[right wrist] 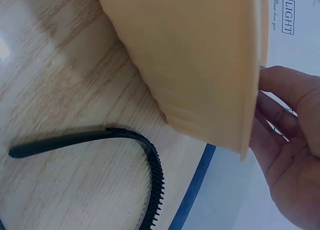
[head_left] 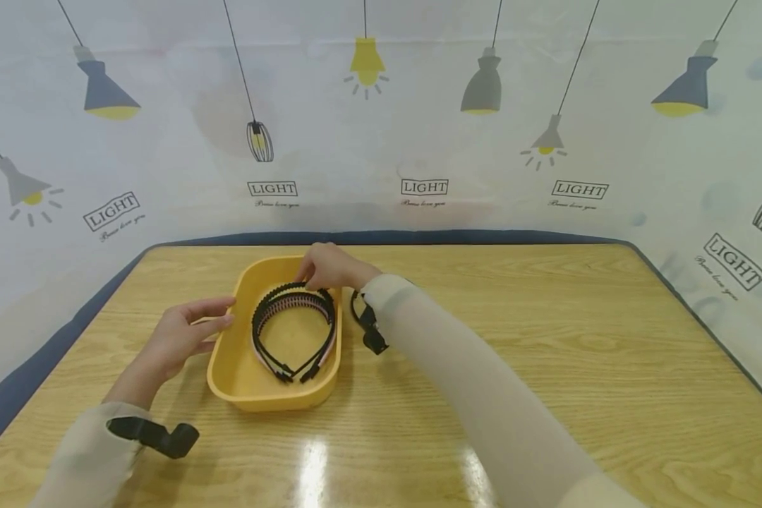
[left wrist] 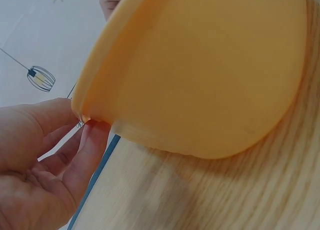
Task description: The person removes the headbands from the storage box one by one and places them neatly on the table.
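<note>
A yellow plastic basin (head_left: 228, 384) stands on the table, left of the middle. Inside it several headbands (head_left: 258, 337) lie overlapped, black ones and a pink one with teeth. The left hand (head_left: 180, 331) pinches the basin's left rim between thumb and fingers, as the left wrist view shows closely. Over the far right rim reaches the right hand (head_left: 331, 268), its bent fingers pinching the top of a black headband in the basin. In the right wrist view the basin wall hides those fingertips. Outside the basin, a black toothed headband (right wrist: 154, 170) lies below the right wrist.
The wood-grain table (head_left: 546, 353) stretches to the right, with a dark blue edge at the back. Behind it hangs a pale backdrop (head_left: 330, 212) printed with lamps. Both wrists carry black cameras on straps.
</note>
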### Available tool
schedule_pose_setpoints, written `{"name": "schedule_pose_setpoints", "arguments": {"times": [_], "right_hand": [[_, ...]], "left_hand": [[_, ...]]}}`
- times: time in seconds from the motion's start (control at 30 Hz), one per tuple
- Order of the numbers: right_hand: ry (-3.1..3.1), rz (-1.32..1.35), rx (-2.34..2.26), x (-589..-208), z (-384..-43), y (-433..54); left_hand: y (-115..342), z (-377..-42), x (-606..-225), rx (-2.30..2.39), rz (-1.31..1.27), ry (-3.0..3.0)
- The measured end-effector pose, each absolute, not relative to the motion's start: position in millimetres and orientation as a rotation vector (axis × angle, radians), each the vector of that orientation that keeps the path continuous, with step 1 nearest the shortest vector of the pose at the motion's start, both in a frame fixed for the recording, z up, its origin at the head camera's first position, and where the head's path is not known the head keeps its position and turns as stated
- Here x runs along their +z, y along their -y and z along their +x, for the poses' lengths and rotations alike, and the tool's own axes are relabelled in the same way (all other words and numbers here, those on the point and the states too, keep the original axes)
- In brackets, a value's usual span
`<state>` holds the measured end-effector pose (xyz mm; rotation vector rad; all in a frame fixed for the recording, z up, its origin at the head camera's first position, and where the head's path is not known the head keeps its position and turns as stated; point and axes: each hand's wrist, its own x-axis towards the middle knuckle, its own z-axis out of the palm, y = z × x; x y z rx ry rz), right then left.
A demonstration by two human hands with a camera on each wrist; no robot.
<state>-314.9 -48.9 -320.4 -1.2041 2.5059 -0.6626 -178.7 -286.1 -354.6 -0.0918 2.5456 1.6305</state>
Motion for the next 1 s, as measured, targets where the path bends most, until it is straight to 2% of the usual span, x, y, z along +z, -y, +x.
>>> {"name": "schedule_pose_setpoints", "arguments": {"times": [0.37,1.0], "right_hand": [[-2.517,-1.307,-0.703,-301.4,-317.1,37.5],[-2.485,-1.228,-0.823,-277.4,-315.0,5.2]], "left_hand": [[285.1,-179.4,-355.7,1.627,-0.105,-2.546],[285.0,-178.0,-357.4,1.641,-0.058,-2.544]]}}
